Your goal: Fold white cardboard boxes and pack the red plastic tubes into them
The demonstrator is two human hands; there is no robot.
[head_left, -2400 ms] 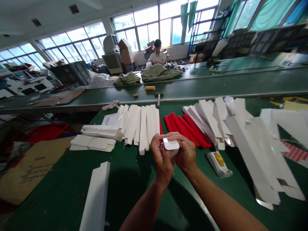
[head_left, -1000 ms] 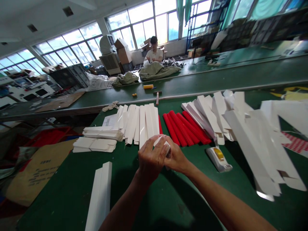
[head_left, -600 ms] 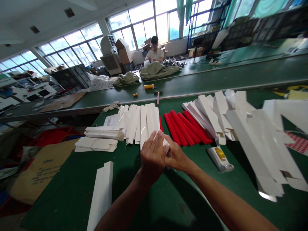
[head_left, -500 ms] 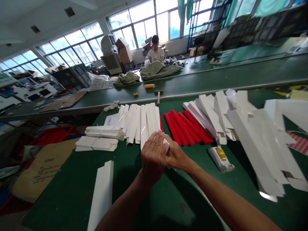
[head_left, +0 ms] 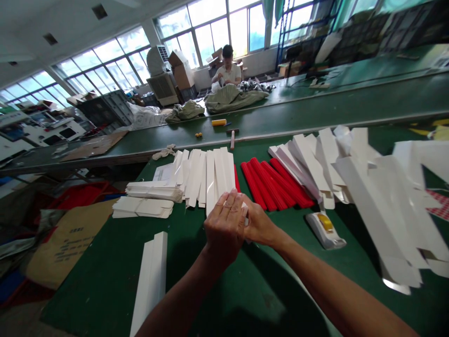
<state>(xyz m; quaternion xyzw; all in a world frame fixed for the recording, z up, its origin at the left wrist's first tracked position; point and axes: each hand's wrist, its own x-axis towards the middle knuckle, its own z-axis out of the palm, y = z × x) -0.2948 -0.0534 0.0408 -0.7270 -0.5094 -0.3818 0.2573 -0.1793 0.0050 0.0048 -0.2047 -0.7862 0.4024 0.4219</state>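
Note:
My left hand [head_left: 226, 227] lies over one end of a white cardboard box [head_left: 245, 206], its fingers held together and pressed against it. From the other side, my right hand [head_left: 260, 223] grips the same box. Most of the box is hidden behind both hands. Just beyond my fingers lies a row of narrow white cartons [head_left: 220, 171]. Several ribbed red rods [head_left: 277, 185] rest side by side to the right of that row. A tape dispenser [head_left: 326, 230] with a yellow roll stands right of my right hand.
Long white boxes [head_left: 372, 201] pile up on the right. Another white box [head_left: 150, 276] lies at front left, below banded flat cartons [head_left: 143, 207]. Across the far bench [head_left: 157, 135], a person [head_left: 228, 70] sits behind green cloth sacks [head_left: 233, 99].
My hands stay pressed together on the white box with barely any movement. The view has shifted slightly, so things on the table appear a little further right.

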